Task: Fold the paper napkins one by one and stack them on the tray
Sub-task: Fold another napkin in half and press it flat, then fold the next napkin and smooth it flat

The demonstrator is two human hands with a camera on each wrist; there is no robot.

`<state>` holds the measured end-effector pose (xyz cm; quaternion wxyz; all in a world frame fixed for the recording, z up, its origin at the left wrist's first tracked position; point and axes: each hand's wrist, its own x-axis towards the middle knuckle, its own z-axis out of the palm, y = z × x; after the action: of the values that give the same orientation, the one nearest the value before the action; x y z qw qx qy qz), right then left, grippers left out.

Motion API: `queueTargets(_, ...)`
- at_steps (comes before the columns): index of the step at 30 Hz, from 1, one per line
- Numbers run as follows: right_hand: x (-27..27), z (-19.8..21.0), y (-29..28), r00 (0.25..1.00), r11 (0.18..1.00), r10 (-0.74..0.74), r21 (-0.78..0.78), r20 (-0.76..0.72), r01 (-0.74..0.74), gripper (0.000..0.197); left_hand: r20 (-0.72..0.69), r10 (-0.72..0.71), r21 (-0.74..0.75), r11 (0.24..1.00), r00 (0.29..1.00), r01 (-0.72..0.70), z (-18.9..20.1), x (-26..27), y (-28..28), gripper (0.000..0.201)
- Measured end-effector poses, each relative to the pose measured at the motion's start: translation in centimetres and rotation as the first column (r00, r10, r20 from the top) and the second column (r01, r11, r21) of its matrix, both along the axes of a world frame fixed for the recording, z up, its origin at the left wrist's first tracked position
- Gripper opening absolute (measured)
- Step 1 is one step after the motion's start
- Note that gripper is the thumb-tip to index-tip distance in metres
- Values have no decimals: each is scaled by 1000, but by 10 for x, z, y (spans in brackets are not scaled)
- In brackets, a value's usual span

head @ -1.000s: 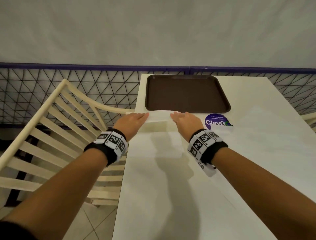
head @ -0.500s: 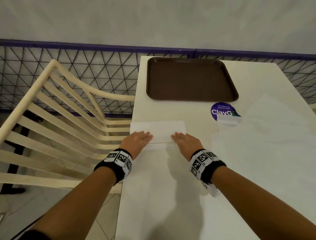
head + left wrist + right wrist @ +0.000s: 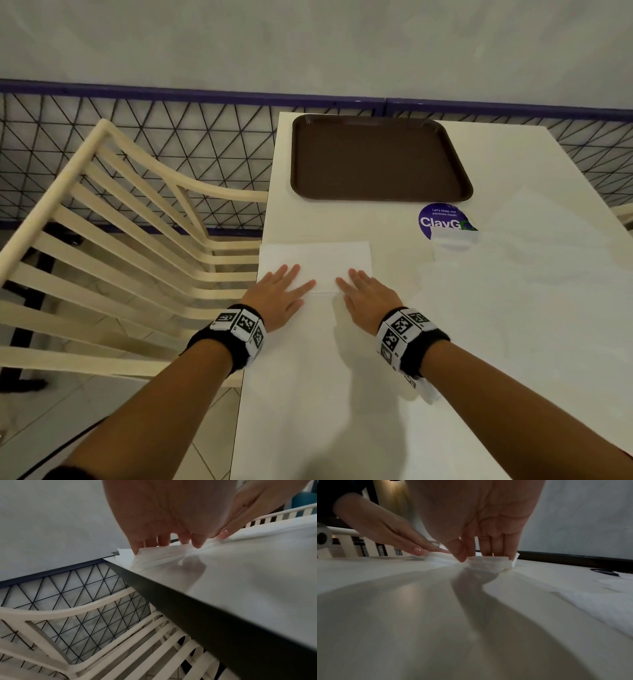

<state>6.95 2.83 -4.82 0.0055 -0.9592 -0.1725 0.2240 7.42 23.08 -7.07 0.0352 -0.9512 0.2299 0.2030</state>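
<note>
Both hands, left hand [image 3: 278, 298] and right hand [image 3: 365, 298], press flat-fingered on the napkin [image 3: 317, 262] at the table's [image 3: 342, 394] left edge; its long axis runs left-right, tray [image 3: 376, 157] straight beyond

Spread napkins [image 3: 534, 274] cover the sticker's [image 3: 442, 221] lower part — lettering cut short.

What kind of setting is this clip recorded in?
Probably an office pantry or canteen. A brown cafeteria tray sits on a white table, a round sticker reads "Let's keep our pantries clean", and a cream slatted chair stands beside a wire-mesh partition.
</note>
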Motion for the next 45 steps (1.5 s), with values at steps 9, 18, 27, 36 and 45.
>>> queueTargets(9, -16, -1, -31, 999, 993, -36, -111, -28, 32, 52, 25, -13, 146, 989, 1000, 9, 13, -1, -12, 49)
queueTargets(18, -34, 16, -158, 848, 847, -529, -49, 19, 530, 45, 267, -46, -165, 982, 963, 92, 38, 4, -82, 42)
queueTargets(27, -43, 17, -230, 720, 719, -693, -43, 37, 694, 50, 207, -173, -266, 937, 963, 226, 32, -7, -171, 42)
queueTargets(36, -23, 20, -276, 698, 698, -716, -38, -24, 715, 39, 154, -76, -285, 951, 985, 117, 38, -28, -229, 40)
queueTargets(45, -29, 19, -295, 747, 748, -663, 25, 52, 663, 17, 112, 10, -232, 973, 994, 17, 36, -41, -258, 38)
